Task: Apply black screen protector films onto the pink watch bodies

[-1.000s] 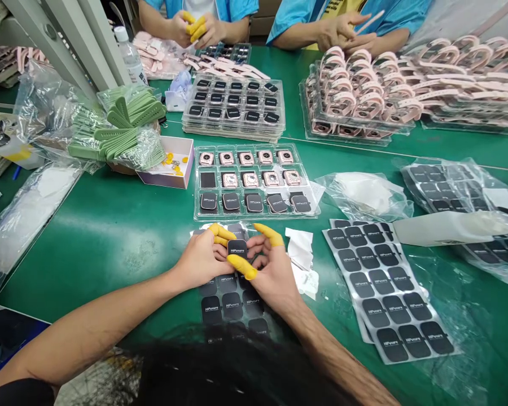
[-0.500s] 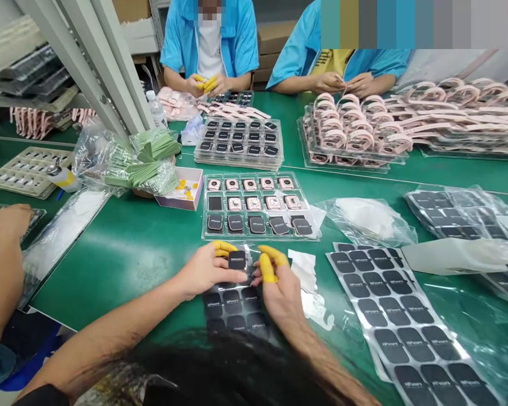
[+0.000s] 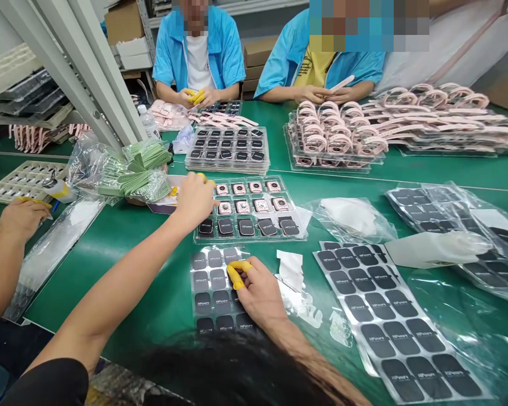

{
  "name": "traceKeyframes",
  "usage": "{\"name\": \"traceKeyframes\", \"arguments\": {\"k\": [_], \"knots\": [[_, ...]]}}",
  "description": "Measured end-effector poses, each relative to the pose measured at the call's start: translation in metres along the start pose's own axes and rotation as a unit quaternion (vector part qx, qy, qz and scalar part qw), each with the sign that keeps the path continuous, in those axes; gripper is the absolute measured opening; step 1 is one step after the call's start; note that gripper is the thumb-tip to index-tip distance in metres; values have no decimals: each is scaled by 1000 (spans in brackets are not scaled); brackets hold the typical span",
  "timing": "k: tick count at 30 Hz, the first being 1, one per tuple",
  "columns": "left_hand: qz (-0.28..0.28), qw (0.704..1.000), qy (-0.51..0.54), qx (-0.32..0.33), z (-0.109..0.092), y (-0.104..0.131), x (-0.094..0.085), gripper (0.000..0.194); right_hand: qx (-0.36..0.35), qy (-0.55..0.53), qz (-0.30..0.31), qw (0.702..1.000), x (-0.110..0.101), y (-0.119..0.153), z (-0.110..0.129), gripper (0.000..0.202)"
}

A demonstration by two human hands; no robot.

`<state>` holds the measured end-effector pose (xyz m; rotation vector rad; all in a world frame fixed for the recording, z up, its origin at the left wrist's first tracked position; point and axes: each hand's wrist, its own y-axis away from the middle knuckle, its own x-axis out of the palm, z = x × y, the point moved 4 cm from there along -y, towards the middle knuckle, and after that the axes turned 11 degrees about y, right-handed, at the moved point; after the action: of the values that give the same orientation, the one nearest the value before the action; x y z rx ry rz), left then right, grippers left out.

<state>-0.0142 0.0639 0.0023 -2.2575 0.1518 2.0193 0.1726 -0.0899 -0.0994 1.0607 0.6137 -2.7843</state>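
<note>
My left hand (image 3: 196, 198), with yellow finger cots, reaches over the left end of a clear plastic tray (image 3: 249, 240). Its fingers curl down there, and whatever they hold is hidden. Pink watch cases (image 3: 237, 188) fill the tray's back rows; dark squares (image 3: 246, 226) printed with white lettering lie in the front row. Nearer to me, my right hand (image 3: 258, 287) rests on a sheet of dark printed stickers (image 3: 202, 303). Its thumb and forefinger, both in yellow cots, are pinched together over the sheet; anything between the tips is too small to make out.
More sticker sheets (image 3: 380, 305) lie at right, beside a white bottle (image 3: 440, 249) and bagged sheets (image 3: 423, 206). Torn white paper (image 3: 290, 269) sits near my right hand. Pink straps (image 3: 336, 129) and stacked trays (image 3: 227, 165) stand behind. A neighbour's hand (image 3: 23, 220) works at left.
My left hand has moved forward and left from the sticker sheet to the tray; the dark square it held is now out of sight. My right hand has shifted slightly down and left.
</note>
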Motion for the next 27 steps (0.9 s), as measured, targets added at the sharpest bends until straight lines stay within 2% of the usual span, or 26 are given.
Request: {"name": "traceKeyframes", "arguments": {"k": [2, 4, 7, 10, 12, 14, 16, 17, 18, 20, 22, 24, 27], "knots": [[89, 994, -5, 69, -18, -15, 5, 35, -2, -9, 5, 1000, -1, -1, 0, 13], [156, 982, -12, 104, -30, -32, 10, 32, -4, -14, 9, 1000, -2, -1, 0, 13], [183, 973, -27, 137, -37, -49, 14, 24, -6, -12, 12, 1000, -2, -2, -1, 13], [185, 964, -41, 188, -36, -50, 14, 20, -7, -18, 14, 1000, 0, -2, 0, 13], [180, 964, -36, 195, -31, -42, 12, 21, 4, -43, 2, 999, -2, -3, 1, 12], [162, 969, -19, 186, -27, -23, 10, 26, 24, -64, -57, 996, -13, -4, 3, 13], [129, 972, 60, 186, -26, 10, 10, 35, 19, -66, -135, 988, -32, -5, 6, 20], [97, 964, 167, 182, -27, 31, 9, 37, 0, -62, -156, 986, -42, -5, 10, 24], [94, 934, 295, 180, -28, 55, 12, 38, -26, -59, -156, 986, -51, -6, 13, 29], [113, 851, 494, 140, -30, 101, 24, 36, -89, -50, -93, 990, -63, -7, 21, 36], [176, 784, 588, 89, -33, 138, 40, 33, -140, -27, -5, 990, -67, -6, 26, 42], [223, 729, 646, 41, -38, 158, 51, 30, -169, 14, 60, 984, -66, -3, 28, 53], [258, 627, 734, -35, -43, 164, 58, 39, -180, 64, 90, 977, -61, -1, 29, 56]]}}
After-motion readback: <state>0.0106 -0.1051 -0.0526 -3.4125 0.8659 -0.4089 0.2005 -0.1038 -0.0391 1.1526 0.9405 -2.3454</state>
